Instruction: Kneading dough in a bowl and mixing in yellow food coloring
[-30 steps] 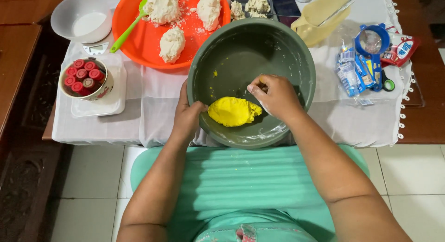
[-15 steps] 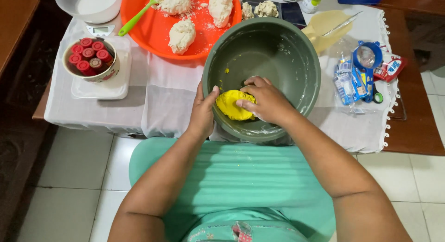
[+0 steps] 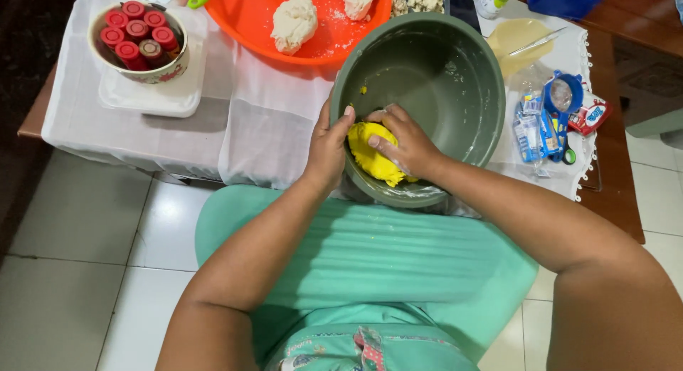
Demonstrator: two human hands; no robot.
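A lump of bright yellow dough (image 3: 371, 157) lies at the near side of a deep grey-green bowl (image 3: 455, 79). My right hand (image 3: 400, 145) is inside the bowl, its fingers curled over the dough and pressing on it. On the bowl's left rim rests my left hand (image 3: 329, 145), thumb over the edge, holding the bowl steady next to the dough. The bowl stands at the front edge of a table covered with a white cloth (image 3: 242, 122).
An orange tray (image 3: 320, 29) behind the bowl carries white dough lumps (image 3: 294, 22). At the left a bowl of red-capped bottles (image 3: 139, 40) sits on a white scale. Small packets and a blue strainer (image 3: 558, 108) lie at the right. White tiled floor below.
My right hand has closed further over the yellow dough and pushed it toward the bowl's near left wall. The camera view has shifted, so the table appears higher and further right.
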